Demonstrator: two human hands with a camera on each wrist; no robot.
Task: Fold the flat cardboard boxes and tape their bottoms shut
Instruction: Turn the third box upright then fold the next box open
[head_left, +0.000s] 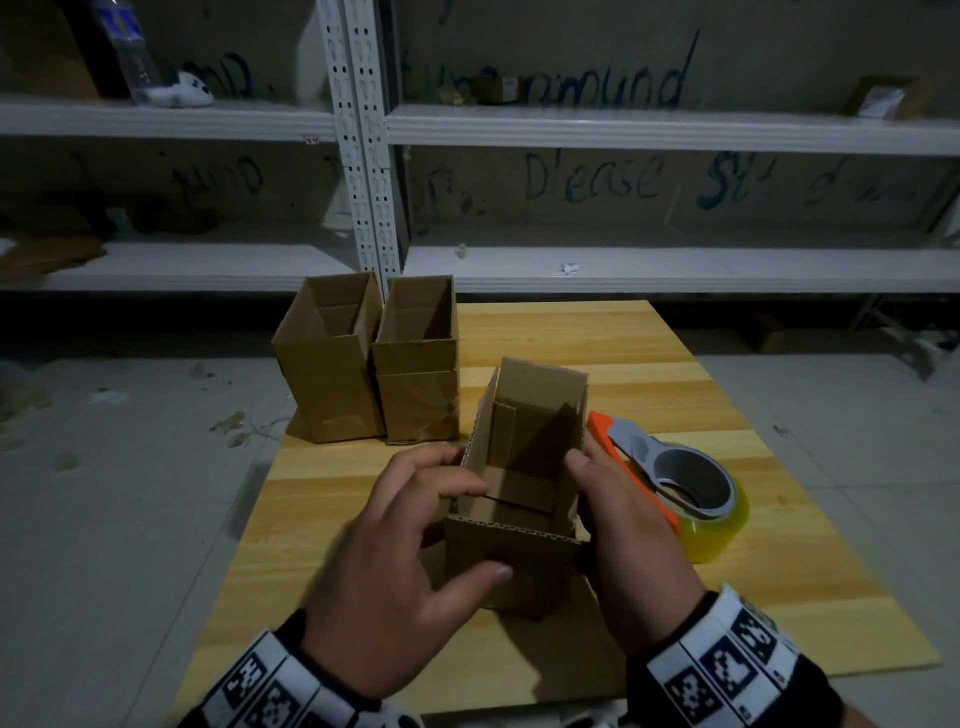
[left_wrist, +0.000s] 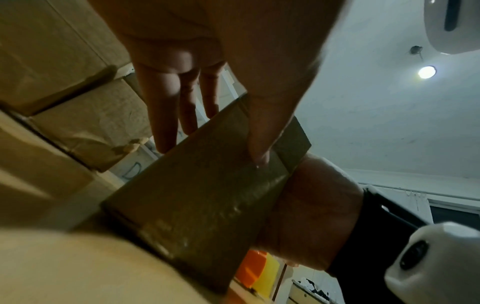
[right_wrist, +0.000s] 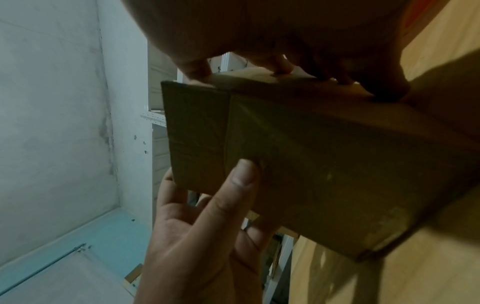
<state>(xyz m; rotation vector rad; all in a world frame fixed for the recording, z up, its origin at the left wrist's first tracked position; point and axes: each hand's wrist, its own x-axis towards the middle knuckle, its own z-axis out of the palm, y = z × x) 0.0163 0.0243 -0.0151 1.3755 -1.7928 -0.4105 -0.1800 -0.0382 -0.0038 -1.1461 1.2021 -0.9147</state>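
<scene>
box in hand: you've got the cardboard box (head_left: 524, 483) standing open-end up near the middle of the desk (head_left: 597, 332), pinned between both hands so it stays squared up instead of springing flat again

left hand: your left hand (head_left: 400, 561) wraps the left and near walls, thumb pressed on the near face, fingers (left_wrist: 166, 123) curled over the left rim. So they're clamped on the box, not loose

right hand: your right hand (head_left: 623, 525) braces the right wall, fingertips hooked on the rim in the right wrist view. Looks like the counter-pressure to the left

how it looks: plain brown corrugated board, top flaps up, far one tallest. Down inside, the bottom flaps look folded in and overlapping; can't tell from here if tape is on them

tape gun: orange and grey tape dispenser (head_left: 670, 478) with a yellowish roll lies just right of the box, right behind your right hand. Handy spot for the next grab, I'd guess

done ones: two finished boxes (head_left: 374, 364) stand side by side, touching, at the far left of the desk, probably parked out of the way

background: white shelves (head_left: 623, 130) behind
</scene>
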